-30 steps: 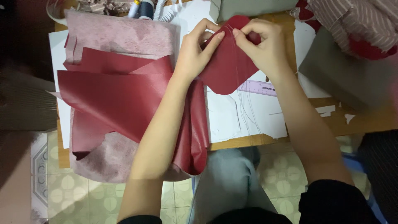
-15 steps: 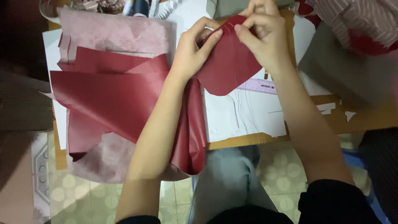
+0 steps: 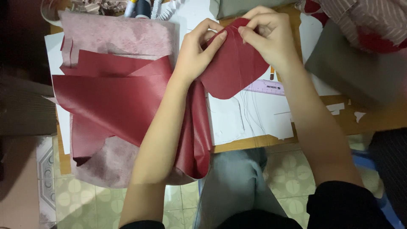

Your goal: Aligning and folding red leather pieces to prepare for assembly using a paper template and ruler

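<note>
The tabletop (image 3: 373, 121) is wooden and crowded, its near edge running across the middle of the view above a tiled floor (image 3: 89, 197). Over its left part lies a big red sheet (image 3: 114, 106) of glossy material, folded over itself and spilling off the edge toward the person's lap. Under it spreads a pink fabric (image 3: 118, 36) with a fuzzy face, showing both at the far side and below the red sheet's lower corner. White paper (image 3: 250, 116) with faint pencil lines covers the middle of the tabletop. A grey cloth (image 3: 356, 70) lies at the right, with a striped cloth (image 3: 369, 21) beyond it.

Above the paper the person holds up a red piece (image 3: 235, 68), smaller, with rounded corners, clear of the tabletop. The left hand (image 3: 197, 53) grips its left upper edge, thumb and fingers pinched on the material. The right hand (image 3: 269, 36) pinches the top edge just beside it, fingertips closed tight on the rim; whether they also hold something fine cannot be told. The two hands nearly touch.

A purple ruler (image 3: 265, 87) lies on the paper, partly hidden under the red piece. Thread spools (image 3: 142, 6) stand at the far edge.
</note>
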